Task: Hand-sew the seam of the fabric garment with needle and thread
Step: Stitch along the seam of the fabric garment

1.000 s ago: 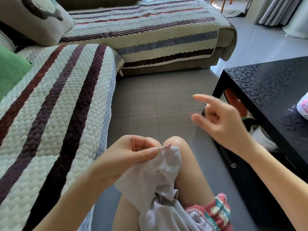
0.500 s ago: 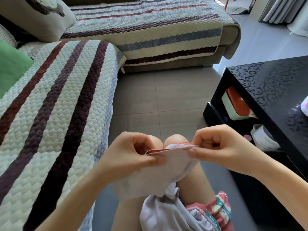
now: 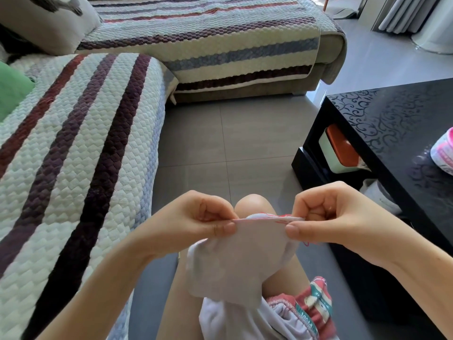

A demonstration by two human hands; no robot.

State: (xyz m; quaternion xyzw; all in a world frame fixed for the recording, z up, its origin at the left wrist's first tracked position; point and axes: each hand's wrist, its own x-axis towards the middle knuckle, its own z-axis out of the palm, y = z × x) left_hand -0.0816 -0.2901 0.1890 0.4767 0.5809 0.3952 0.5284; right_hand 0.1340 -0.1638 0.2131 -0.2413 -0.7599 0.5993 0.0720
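A white fabric garment (image 3: 235,261) hangs over my knees, its top edge stretched flat between both hands. My left hand (image 3: 196,224) pinches the left end of that edge between thumb and fingers. My right hand (image 3: 326,222) pinches the right end, fingers curled. Red thread (image 3: 279,216) runs in stitches along the edge near my right thumb, and a short loop shows below that hand. The needle is too small to make out.
A striped quilted sofa cover (image 3: 73,148) lies to my left and across the back. A black coffee table (image 3: 397,133) stands at the right, with an orange-lidded box (image 3: 340,150) on its lower shelf and a pink-white item (image 3: 443,153) on top. Grey floor tiles (image 3: 220,143) lie ahead.
My right hand came down from its raised position after drawing the thread and now pinches the fabric edge. Both hands have pulled the seam taut and flat between them.
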